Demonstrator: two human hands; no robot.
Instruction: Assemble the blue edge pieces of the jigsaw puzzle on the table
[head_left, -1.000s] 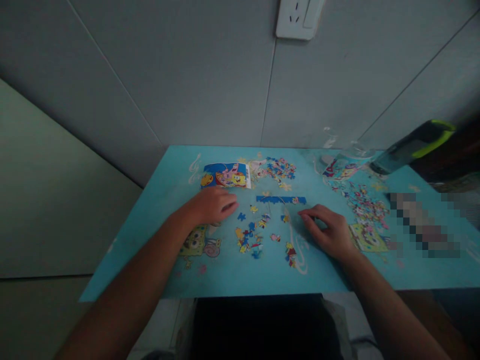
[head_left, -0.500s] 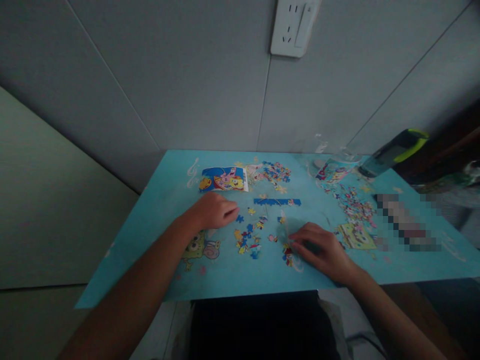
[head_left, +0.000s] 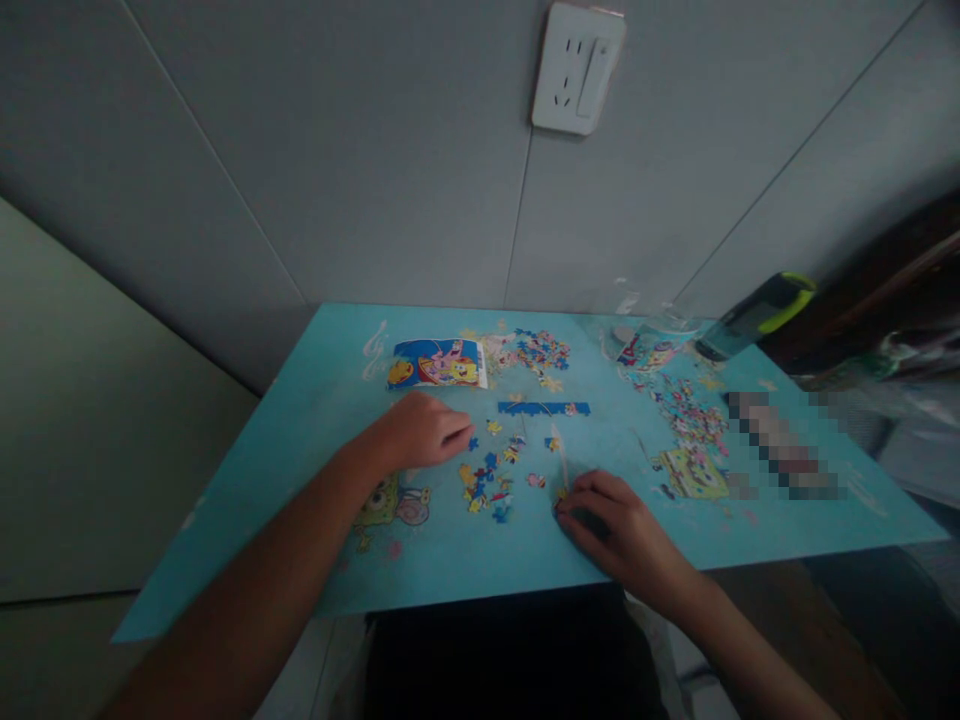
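My left hand (head_left: 424,430) rests on the table with its fingers curled in. Beside its fingertips lies a small blue puzzle piece (head_left: 473,443); anything inside the fingers is hidden. My right hand (head_left: 619,520) is lower on the right, its thumb and fingertips closed at a small yellow and dark puzzle piece (head_left: 561,496), mostly covered. Between the hands lies a loose cluster of blue and yellow puzzle pieces (head_left: 486,485), with a pinkish piece (head_left: 536,480) nearer my right hand. Farther back is a joined blue strip of puzzle pieces (head_left: 544,408).
A picture card (head_left: 436,363) lies at the back left, next to a colourful piece pile (head_left: 544,350). Another pile (head_left: 690,415) spreads to the right. Behind it stand a clear plastic tub (head_left: 664,345) and a dark bottle (head_left: 754,318). The light-blue table (head_left: 300,400) meets the wall.
My right hand has moved down onto the puzzle pieces beneath its fingertips, covering most of them. My left hand keeps its place by the blue piece. The whole view has shifted slightly.
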